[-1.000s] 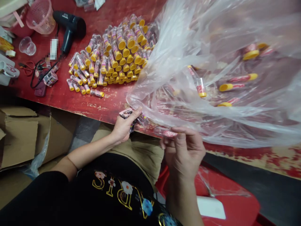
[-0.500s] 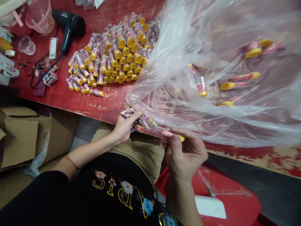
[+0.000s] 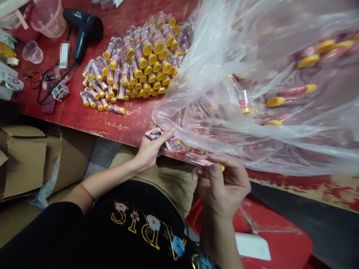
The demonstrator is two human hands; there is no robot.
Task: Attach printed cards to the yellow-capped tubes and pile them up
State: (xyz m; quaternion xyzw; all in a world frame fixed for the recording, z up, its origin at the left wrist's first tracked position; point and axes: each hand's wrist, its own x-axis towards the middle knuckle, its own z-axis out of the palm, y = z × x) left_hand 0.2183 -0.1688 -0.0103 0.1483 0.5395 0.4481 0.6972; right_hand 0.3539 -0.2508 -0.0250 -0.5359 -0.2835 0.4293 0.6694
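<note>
My left hand [image 3: 150,149] is at the near edge of the red table [image 3: 84,116], closed on a small bundle of pink printed labels [image 3: 153,133]. My right hand [image 3: 221,183] pinches a clear tube with a yellow cap [image 3: 200,161] just below a big clear plastic bag [image 3: 252,82]. Inside the bag lie several more yellow-capped tubes [image 3: 277,101]. A large pile of labelled yellow-capped tubes [image 3: 137,63] is stacked on the table beyond my left hand.
A black heat gun [image 3: 84,28], a pink basket [image 3: 47,16], a clear cup [image 3: 33,54], red scissors and a white mug [image 3: 8,84] sit at the table's left. Cardboard boxes [image 3: 25,157] stand on the floor to the left. Below me is a red plastic stool [image 3: 280,243].
My right hand has drawn a tube out from under the bag and shifted slightly right; its yellow cap now shows. My left hand has stayed put with the labels.
</note>
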